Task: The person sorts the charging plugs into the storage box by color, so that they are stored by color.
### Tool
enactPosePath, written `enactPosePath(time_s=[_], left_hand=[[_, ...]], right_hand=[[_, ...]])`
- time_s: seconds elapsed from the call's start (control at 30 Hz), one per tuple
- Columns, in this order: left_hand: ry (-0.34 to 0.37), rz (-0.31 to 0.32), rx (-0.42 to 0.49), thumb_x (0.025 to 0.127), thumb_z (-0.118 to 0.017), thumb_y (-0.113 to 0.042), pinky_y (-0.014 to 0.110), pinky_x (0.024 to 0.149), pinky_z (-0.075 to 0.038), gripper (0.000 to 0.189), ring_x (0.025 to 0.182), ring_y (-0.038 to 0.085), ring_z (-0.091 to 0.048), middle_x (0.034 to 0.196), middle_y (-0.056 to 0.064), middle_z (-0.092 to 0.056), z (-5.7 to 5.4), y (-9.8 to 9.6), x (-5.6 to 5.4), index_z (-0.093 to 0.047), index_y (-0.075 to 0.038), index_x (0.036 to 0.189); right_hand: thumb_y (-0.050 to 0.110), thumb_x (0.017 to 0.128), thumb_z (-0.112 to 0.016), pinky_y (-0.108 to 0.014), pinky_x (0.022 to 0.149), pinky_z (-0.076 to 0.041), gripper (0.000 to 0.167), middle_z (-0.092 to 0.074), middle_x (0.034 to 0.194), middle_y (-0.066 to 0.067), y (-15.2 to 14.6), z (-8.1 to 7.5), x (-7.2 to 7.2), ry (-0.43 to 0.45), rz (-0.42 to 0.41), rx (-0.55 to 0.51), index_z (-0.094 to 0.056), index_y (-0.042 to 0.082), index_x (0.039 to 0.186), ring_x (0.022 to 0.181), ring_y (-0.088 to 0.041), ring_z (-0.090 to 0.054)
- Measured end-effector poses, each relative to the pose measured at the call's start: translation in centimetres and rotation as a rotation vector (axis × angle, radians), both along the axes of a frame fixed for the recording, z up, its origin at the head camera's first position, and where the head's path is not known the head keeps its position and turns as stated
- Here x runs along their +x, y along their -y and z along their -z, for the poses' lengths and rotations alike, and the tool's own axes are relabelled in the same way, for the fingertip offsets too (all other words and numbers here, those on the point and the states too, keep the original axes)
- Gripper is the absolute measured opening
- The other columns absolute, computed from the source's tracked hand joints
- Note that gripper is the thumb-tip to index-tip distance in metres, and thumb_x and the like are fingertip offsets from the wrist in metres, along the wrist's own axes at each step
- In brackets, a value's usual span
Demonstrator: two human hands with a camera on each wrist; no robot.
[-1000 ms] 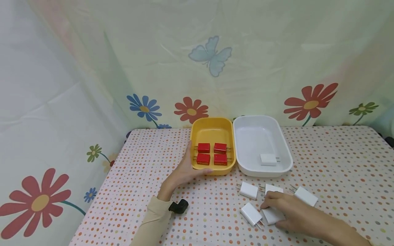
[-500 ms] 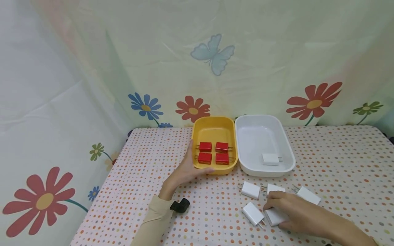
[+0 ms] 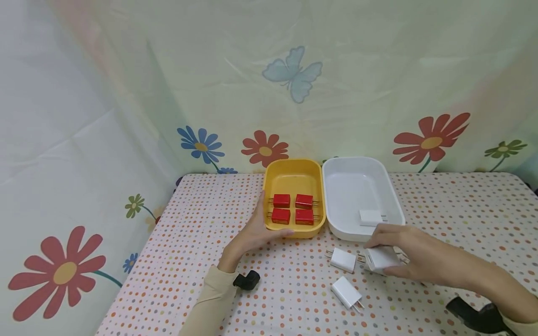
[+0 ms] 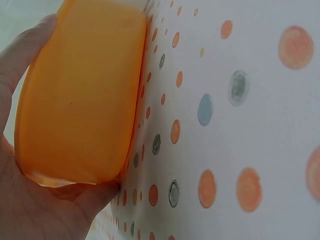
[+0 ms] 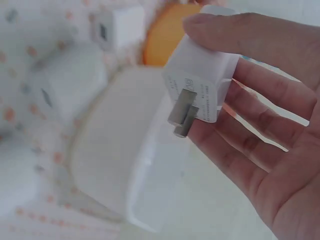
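My right hand [image 3: 414, 252] pinches a white charger plug [image 3: 381, 257] between thumb and fingers, raised just in front of the white tray. In the right wrist view, two flat metal prongs [image 5: 182, 107] stick out of the held plug. My left hand [image 3: 252, 231] holds the near left corner of the yellow tray [image 3: 294, 179], thumb along its front wall and fingers up its left side. Several red charger plugs [image 3: 281, 201] lie in that tray in two rows. One white charger plug [image 3: 370, 217] lies inside the white tray [image 3: 349, 186].
On the dotted tablecloth [image 3: 290, 298] lie two fully visible white plugs, one near the trays [image 3: 343, 260] and one closer to me [image 3: 346, 292]. Others are mostly hidden behind my right hand. The two trays stand side by side at the floral backdrop [image 3: 336, 116].
My right hand has lifted the white charger plug off the table and carried it forward, toward the white tray. My left hand stays on the yellow tray.
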State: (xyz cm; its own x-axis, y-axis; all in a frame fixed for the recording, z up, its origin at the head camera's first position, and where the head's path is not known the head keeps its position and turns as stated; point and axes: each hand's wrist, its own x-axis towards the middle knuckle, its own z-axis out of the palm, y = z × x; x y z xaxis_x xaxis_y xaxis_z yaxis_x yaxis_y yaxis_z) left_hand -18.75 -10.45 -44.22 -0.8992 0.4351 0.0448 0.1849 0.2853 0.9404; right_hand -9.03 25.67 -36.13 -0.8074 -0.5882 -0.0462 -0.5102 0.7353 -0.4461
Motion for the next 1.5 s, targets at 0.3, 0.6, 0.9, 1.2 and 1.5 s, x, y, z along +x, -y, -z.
enactPosePath(time_s=[0.3, 0.6, 0.9, 1.2, 1.5], left_hand=[[0.029, -0.05, -0.082, 0.083, -0.091, -0.034, 0.055, 0.122, -0.031, 0.132, 0.151, 0.025, -0.032, 0.17, 0.007, -0.022, -0.1, 0.1, 0.3, 0.01, -0.022, 0.168], [0.043, -0.075, -0.099, 0.083, -0.091, -0.037, 0.056, 0.121, -0.031, 0.131, 0.152, 0.025, -0.03, 0.171, 0.006, -0.021, -0.1, 0.0, 0.3, 0.009, -0.025, 0.168], [0.02, -0.049, -0.077, 0.083, -0.091, -0.031, 0.052, 0.12, -0.034, 0.132, 0.15, 0.024, -0.032, 0.169, 0.008, -0.024, 0.1, -0.1, 0.0, 0.01, -0.019, 0.168], [0.014, -0.042, -0.067, 0.084, -0.09, -0.031, 0.053, 0.121, -0.034, 0.13, 0.151, 0.024, -0.031, 0.17, 0.007, -0.022, 0.2, 0.0, -0.2, 0.009, -0.02, 0.168], [0.026, -0.063, -0.105, 0.084, -0.09, -0.034, 0.053, 0.121, -0.032, 0.131, 0.153, 0.023, -0.028, 0.171, 0.004, -0.02, 0.2, 0.2, -0.1, 0.01, -0.022, 0.168]], right_hand=[[0.015, 0.074, -0.096, -0.034, 0.077, -0.061, 0.049, -0.071, 0.111, -0.001, -0.9, -2.2, -4.7, -0.214, 0.091, -0.074, -0.077, 0.006, 0.118, 0.094, -0.018, -0.064], [0.002, 0.078, -0.091, -0.059, 0.091, -0.057, 0.047, -0.072, 0.111, -0.023, -0.8, 0.2, -9.9, -0.195, 0.201, -0.133, -0.072, -0.009, 0.119, 0.103, -0.042, -0.068], [-0.005, 0.077, -0.089, -0.056, 0.088, -0.057, 0.044, -0.067, 0.101, -0.02, -0.5, 3.3, -12.5, -0.106, 0.244, -0.093, -0.069, -0.016, 0.115, 0.096, -0.037, -0.066], [-0.01, 0.076, -0.086, -0.058, 0.091, -0.055, 0.041, -0.068, 0.102, -0.026, -0.1, 4.3, -13.4, -0.072, 0.263, -0.041, -0.068, -0.018, 0.112, 0.099, -0.042, -0.066], [-0.013, 0.075, -0.086, -0.057, 0.091, -0.055, 0.04, -0.07, 0.1, -0.027, 0.3, 4.6, -14.0, -0.055, 0.25, 0.017, -0.068, -0.018, 0.11, 0.1, -0.045, -0.066]])
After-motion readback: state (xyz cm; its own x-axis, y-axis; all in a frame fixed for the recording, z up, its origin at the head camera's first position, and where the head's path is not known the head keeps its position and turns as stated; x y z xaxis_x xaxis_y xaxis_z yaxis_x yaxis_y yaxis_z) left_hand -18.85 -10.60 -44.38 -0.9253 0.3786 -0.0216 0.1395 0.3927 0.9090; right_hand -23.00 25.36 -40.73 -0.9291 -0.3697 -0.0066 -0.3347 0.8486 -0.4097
